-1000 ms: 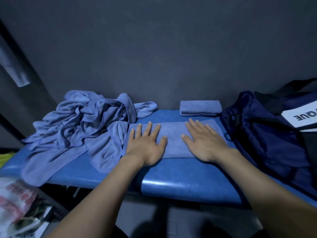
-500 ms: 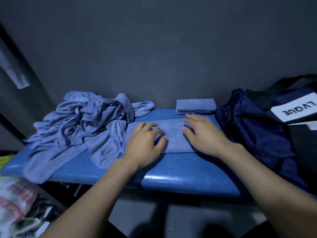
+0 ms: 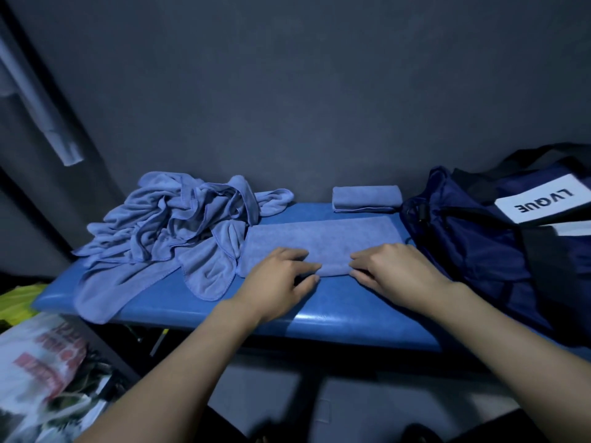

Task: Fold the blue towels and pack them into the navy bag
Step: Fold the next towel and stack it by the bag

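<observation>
A half-folded blue towel [image 3: 323, 239] lies flat as a long strip on the blue padded bench [image 3: 335, 314]. My left hand [image 3: 279, 282] and my right hand [image 3: 395, 271] sit side by side at its near edge, and each pinches that edge with curled fingers. One fully folded blue towel [image 3: 366, 198] rests at the back of the bench against the wall. A heap of unfolded blue towels [image 3: 172, 225] covers the bench's left half. The navy bag [image 3: 479, 238] stands at the right end of the bench, its white label reading LVQUE.
A dark wall runs right behind the bench. On the floor at lower left lie a printed plastic bag [image 3: 41, 372] and something yellow-green [image 3: 16, 302]. A pale bar [image 3: 48, 123] slants down the left wall.
Both hands lay flat on the towel a second ago. They have slid back to its near edge, and their fingers have curled round that edge. The camera view shifted slightly.
</observation>
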